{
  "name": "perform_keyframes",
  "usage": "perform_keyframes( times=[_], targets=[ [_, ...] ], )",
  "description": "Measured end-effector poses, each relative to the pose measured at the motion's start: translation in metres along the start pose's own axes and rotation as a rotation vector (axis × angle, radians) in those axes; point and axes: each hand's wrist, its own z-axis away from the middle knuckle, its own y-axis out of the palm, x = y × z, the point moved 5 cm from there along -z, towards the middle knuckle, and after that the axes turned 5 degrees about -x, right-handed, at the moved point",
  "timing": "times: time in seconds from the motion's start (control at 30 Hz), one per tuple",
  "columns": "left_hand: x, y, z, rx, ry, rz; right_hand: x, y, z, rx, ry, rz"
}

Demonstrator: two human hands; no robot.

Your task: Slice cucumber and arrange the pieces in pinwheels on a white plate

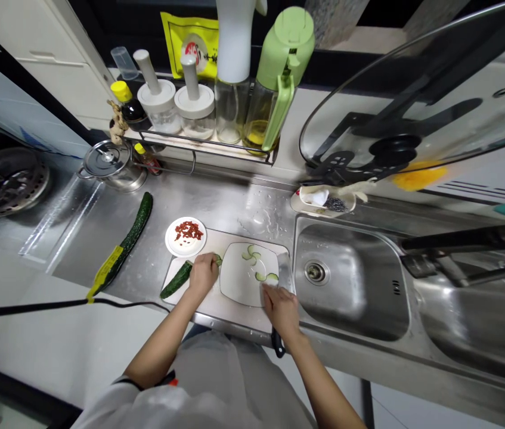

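A white square plate (238, 289) lies on the cutting board (229, 314), with several cucumber slices (252, 255) arranged on it in curves. My left hand (204, 275) is closed at the plate's left side, and green cucumber pieces (219, 260) peek out by its fingers. Just left of that hand rests a cut cucumber (177, 280). My right hand (281, 308) reaches over the plate's lower right edge, its fingers together at a cucumber slice (272, 279). A black handle (278, 344) shows beneath the right wrist; what it belongs to is mostly hidden.
A small white plate of chopped red pieces (188, 233) stands behind the board. Left of it lies a whole cucumber (138, 223) with a yellow label. The sink (350, 280) is on the right. Bottles and jars line a rack (229, 146); a lidded pot (111, 164) stands back left.
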Motion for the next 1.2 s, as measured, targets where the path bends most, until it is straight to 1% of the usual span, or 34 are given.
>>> perform_keyframes(
  times=[0.07, 0.17, 0.23, 0.33, 0.43, 0.53, 0.6, 0.7, 0.87, 0.93, 1.0, 1.1, 1.2],
  targets=[
    [0.001, -0.003, 0.002, 0.003, 0.019, 0.049, 0.001, 0.004, -0.002, 0.013, -0.001, -0.084],
    [-0.001, -0.006, 0.005, 0.027, 0.029, 0.203, 0.006, 0.009, -0.007, 0.017, -0.005, -0.239],
    [-0.006, -0.006, 0.008, 0.064, 0.014, 0.333, 0.01, 0.011, -0.012, -0.006, 0.015, -0.325],
    [-0.018, -0.002, 0.013, 0.161, -0.022, 0.495, 0.018, 0.01, -0.02, -0.037, 0.057, -0.427],
    [-0.033, 0.007, 0.018, 0.296, -0.082, 0.618, 0.024, 0.011, -0.027, -0.008, 0.153, -0.533],
    [-0.046, 0.015, 0.023, 0.418, -0.126, 0.718, 0.026, 0.015, -0.029, 0.081, 0.317, -0.665],
    [-0.052, 0.019, 0.024, 0.477, -0.143, 0.771, 0.025, 0.017, -0.029, 0.131, 0.416, -0.753],
    [-0.056, 0.024, 0.026, 0.516, -0.169, 0.83, 0.022, 0.017, -0.028, 0.166, 0.502, -0.826],
    [-0.053, 0.037, 0.029, 0.534, -0.241, 0.9, 0.016, 0.016, -0.023, 0.154, 0.56, -0.838],
    [-0.049, 0.045, 0.032, 0.566, -0.326, 0.911, 0.014, 0.015, -0.021, 0.142, 0.563, -0.822],
    [-0.045, 0.053, 0.037, 0.618, -0.457, 0.91, 0.014, 0.011, -0.02, 0.122, 0.535, -0.781],
    [-0.043, 0.062, 0.045, 0.741, -0.631, 0.93, 0.016, 0.0, -0.021, 0.063, 0.395, -0.691],
    [-0.047, 0.065, 0.052, 0.869, -0.742, 0.954, 0.022, -0.013, -0.023, 0.02, 0.219, -0.62]
  ],
)
